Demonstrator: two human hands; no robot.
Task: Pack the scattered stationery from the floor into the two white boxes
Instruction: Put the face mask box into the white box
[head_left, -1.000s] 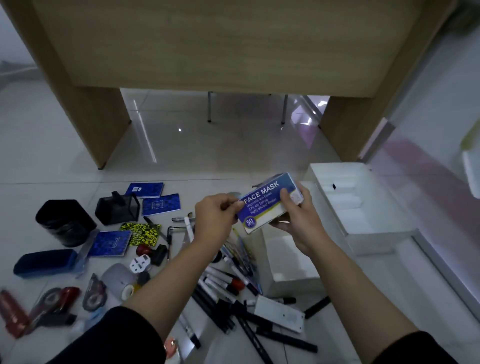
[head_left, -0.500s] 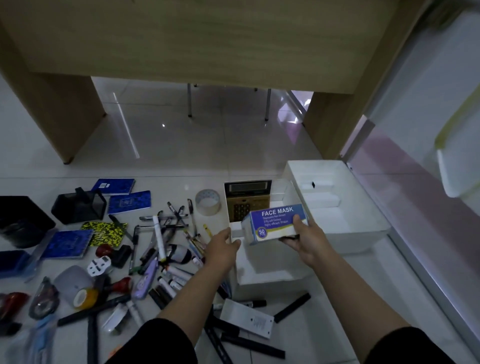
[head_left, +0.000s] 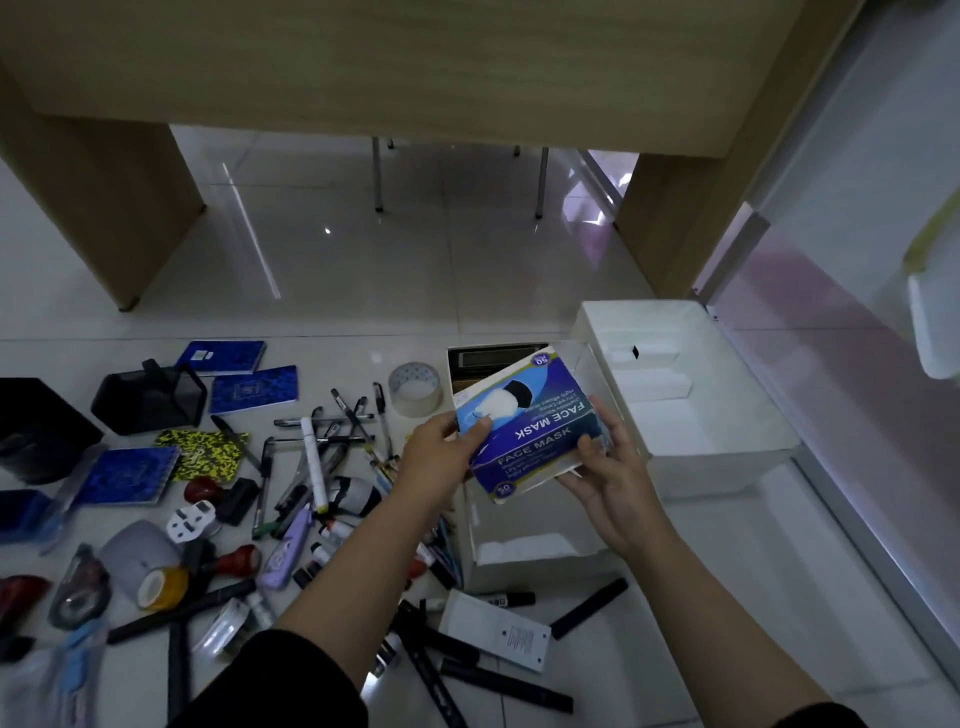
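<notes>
While both hands, left hand and right hand, grip face mask box above near white box; far white box beside it near-empty; pens left of it unpacked; barely started.

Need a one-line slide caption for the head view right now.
Both hands, left and right, hold a blue face mask box above the nearer white box.

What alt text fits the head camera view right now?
Both hands, left and right, hold a blue face mask box tilted above the nearer white box. Pens, notebooks and tape lie scattered on the floor to the left, and a second white box sits to the right.
</notes>
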